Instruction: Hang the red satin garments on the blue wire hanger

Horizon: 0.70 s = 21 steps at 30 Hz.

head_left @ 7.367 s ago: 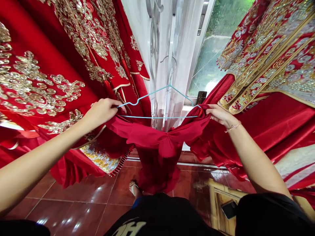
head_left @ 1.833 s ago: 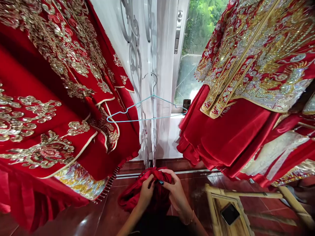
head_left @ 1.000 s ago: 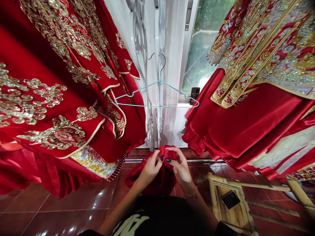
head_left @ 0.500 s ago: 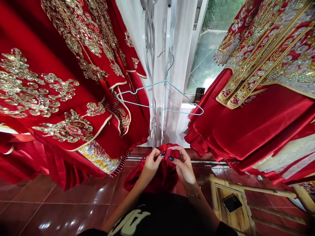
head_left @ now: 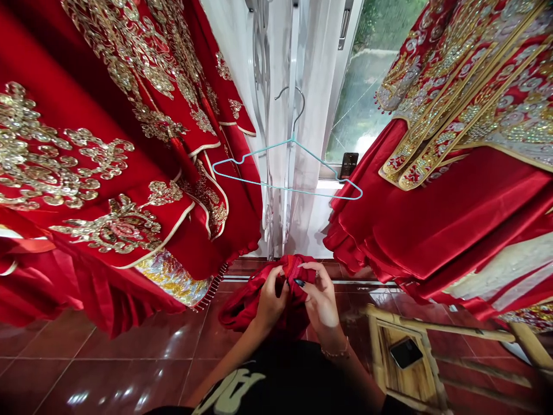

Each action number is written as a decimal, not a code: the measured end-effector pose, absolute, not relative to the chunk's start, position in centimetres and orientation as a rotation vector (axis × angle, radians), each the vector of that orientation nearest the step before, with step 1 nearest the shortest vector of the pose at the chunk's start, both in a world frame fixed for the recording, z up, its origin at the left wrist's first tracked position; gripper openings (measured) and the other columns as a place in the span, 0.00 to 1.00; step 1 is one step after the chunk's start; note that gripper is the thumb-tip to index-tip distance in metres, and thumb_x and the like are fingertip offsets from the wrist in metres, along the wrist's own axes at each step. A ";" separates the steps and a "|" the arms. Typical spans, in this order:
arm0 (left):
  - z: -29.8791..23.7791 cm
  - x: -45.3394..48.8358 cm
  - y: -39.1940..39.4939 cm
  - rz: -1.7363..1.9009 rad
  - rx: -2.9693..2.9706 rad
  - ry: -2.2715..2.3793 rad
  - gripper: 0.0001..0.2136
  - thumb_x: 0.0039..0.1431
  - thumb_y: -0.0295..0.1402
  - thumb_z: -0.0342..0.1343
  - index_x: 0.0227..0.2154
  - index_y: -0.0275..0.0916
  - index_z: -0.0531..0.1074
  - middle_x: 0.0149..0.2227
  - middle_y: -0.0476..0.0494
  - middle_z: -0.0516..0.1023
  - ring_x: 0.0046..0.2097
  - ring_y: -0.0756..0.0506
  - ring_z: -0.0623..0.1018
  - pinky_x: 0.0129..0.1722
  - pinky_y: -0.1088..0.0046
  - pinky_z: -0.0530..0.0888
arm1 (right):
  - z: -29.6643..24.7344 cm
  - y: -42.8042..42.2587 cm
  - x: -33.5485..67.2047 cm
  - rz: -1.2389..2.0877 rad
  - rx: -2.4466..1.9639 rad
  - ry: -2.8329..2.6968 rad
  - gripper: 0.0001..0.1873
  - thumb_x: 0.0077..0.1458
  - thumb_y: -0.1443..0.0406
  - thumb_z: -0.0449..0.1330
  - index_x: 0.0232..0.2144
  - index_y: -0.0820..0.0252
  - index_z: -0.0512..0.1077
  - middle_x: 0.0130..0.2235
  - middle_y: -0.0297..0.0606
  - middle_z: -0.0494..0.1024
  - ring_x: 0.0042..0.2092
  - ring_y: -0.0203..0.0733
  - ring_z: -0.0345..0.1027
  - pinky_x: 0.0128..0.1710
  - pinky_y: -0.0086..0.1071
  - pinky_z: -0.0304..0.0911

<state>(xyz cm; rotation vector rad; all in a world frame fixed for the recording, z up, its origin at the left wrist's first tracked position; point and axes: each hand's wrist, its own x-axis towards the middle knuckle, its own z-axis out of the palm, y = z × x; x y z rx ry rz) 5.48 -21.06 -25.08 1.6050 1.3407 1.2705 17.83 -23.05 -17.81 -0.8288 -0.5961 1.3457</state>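
Both my hands work close together low in the view, just above my black shirt. My left hand [head_left: 272, 301] and my right hand [head_left: 322, 302] pinch a bunched red cloth garment [head_left: 276, 305], and its folds hide most of my fingers. A thin bracelet circles my right wrist. Well above and ahead of my hands, a light blue wire hanger [head_left: 287, 170] hangs empty in front of a white sheer curtain [head_left: 313, 115].
Large red gowns with gold embroidery [head_left: 108, 144] hang on my left and right. Below, a bamboo stool [head_left: 401, 357] holds a dark phone [head_left: 406, 353]. A small black device [head_left: 348, 165] stands on the windowsill. The floor has glossy red-brown tiles [head_left: 129, 357].
Earlier my hands held the red garment spread wide at the hanger. It has since come off and is bunched low between my hands, which shift on the cloth. The hanger hangs empty.
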 end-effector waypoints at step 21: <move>-20.8 4.8 -21.2 0.971 1.047 0.989 0.17 0.51 0.40 0.60 0.42 0.36 0.81 0.37 0.41 0.84 0.43 0.41 0.81 0.52 0.64 0.74 | -22.5 -23.3 26.5 1.000 -1.323 -1.579 0.18 0.52 0.68 0.55 0.40 0.51 0.82 0.43 0.38 0.84 0.47 0.49 0.77 0.54 0.46 0.68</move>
